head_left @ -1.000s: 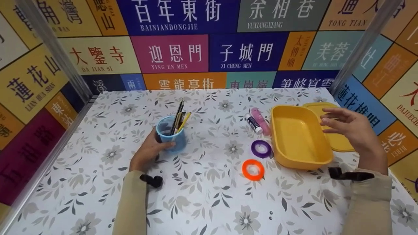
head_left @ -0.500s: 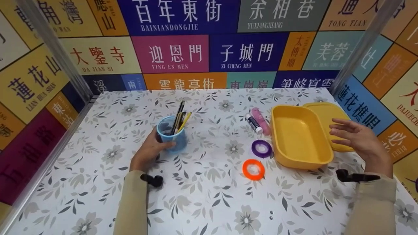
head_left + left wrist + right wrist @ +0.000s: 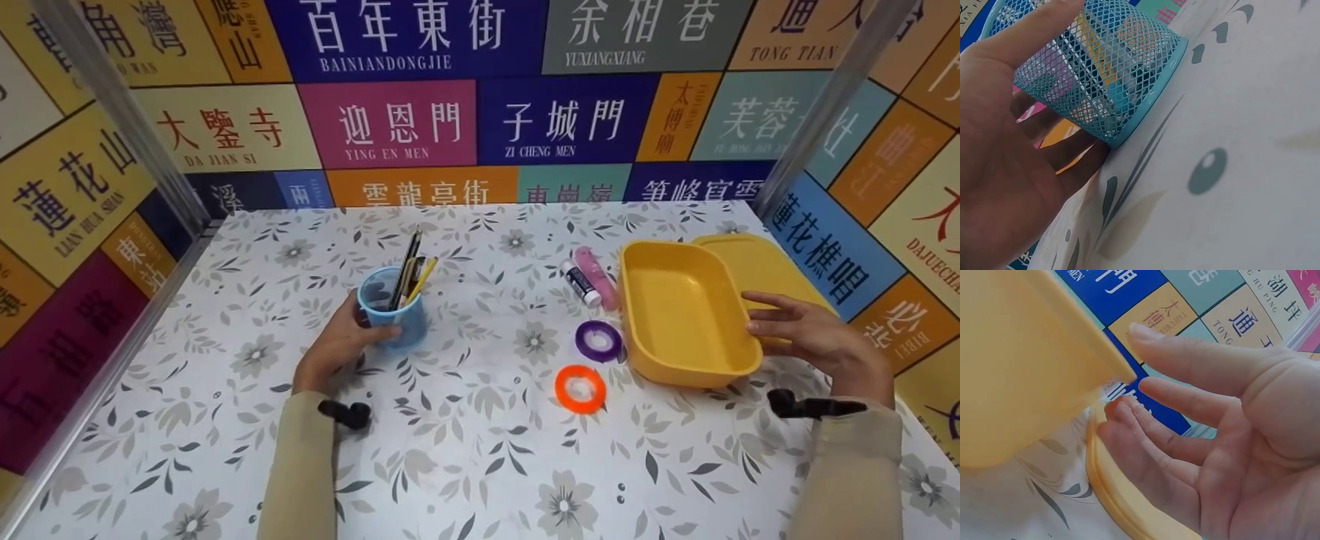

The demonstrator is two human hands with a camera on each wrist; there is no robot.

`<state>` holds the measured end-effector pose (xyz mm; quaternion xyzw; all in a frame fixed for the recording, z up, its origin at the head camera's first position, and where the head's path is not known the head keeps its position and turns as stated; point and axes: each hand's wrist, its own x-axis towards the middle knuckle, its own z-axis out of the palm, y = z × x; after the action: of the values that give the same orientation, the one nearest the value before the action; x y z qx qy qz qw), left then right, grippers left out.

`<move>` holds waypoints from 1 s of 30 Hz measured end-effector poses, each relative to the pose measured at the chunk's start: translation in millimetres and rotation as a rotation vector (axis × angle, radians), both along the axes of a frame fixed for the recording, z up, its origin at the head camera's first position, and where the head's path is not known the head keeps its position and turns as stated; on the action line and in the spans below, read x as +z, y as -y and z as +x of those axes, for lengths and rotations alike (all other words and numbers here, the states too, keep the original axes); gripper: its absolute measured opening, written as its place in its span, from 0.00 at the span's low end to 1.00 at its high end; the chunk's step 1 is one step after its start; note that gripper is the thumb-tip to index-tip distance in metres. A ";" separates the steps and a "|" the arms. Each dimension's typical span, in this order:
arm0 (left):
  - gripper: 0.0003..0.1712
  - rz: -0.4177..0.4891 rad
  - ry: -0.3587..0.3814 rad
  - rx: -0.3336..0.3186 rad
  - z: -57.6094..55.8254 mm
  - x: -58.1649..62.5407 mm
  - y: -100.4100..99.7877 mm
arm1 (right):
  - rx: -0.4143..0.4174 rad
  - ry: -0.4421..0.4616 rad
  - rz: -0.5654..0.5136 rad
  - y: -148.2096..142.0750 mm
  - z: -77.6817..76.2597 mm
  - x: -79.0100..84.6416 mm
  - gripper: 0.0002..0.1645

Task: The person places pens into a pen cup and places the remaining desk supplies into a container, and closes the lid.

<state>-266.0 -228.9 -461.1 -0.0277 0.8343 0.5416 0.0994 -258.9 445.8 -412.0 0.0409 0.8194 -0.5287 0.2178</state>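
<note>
My left hand grips a light blue mesh pen cup, its thumb across the near side and the other fingers behind. The cup stands upright on the table with pencils, one of them yellow, leaning in it. By the right wall of an open yellow plastic box is my right hand, fingers loosely bent. The right wrist view has the fingertips close to the box's rim, holding nothing; I cannot tell whether they touch it. The box's inside holds nothing visible.
A yellow lid lies behind and right of the box, partly hidden by it. Left of the box are a glue stick, a pink object, a purple ring-shaped roll and an orange one. Printed panels enclose the table.
My right hand first moved rightward off the lid area, then came down and left to the box's right wall. The left hand and pen cup have stayed in place.
</note>
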 end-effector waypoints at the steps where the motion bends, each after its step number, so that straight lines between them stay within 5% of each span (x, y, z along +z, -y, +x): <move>1: 0.72 -0.003 -0.002 -0.001 0.4 0.0 0.5 | -0.002 0.002 -0.009 0.2 -0.5 -0.7 0.51; 17: 0.70 0.014 0.038 0.018 -0.2 7.8 4.5 | -0.037 0.048 -0.071 0.9 -3.6 1.1 0.52; 23: 0.60 0.052 0.039 0.015 2.9 8.2 10.8 | -0.034 0.051 -0.053 2.0 -3.7 -0.3 0.52; 30: 0.45 0.071 -0.050 -0.030 10.7 9.9 26.8 | -0.032 0.058 -0.068 2.1 -5.1 -0.9 0.50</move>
<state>-255.4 -255.7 -451.2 0.0017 0.8172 0.5696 0.0875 -264.0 443.7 -412.9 0.0621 0.7937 -0.5581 0.2341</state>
